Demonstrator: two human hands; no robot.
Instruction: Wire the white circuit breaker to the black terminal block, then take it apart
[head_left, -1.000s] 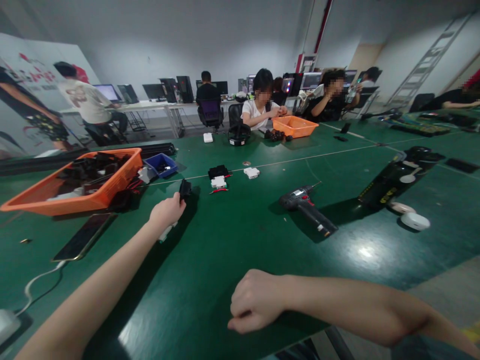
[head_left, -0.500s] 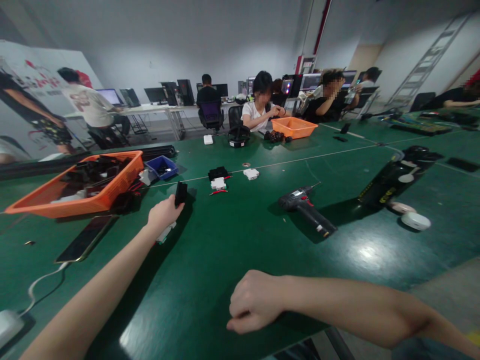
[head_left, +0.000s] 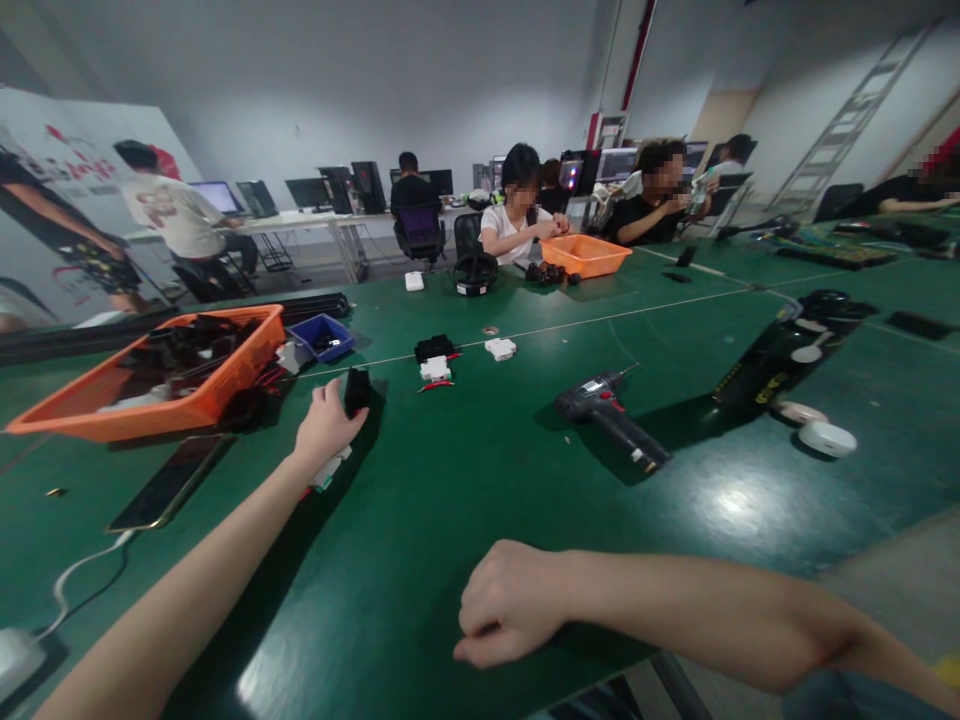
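My left hand reaches out over the green table, its thumb and fingers around a small black plastic block. The block stands upright, and the thumb presses at its lower right corner. Under the left wrist lies a white and green part, partly hidden. My right hand rests near the table's front edge, loosely closed, with nothing visible in it. Ahead of the left hand lie a small white part with red leads and a black part. Another white part lies to their right.
An orange basket of black parts, a blue tray and a phone are at left. A cordless drill, a black bottle and a white lid are at right. Co-workers sit across the table.
The fingers of my left hand have loosened and lifted slightly around the black block, which has turned a little. My right hand has not moved. A person opposite has lowered a hand.
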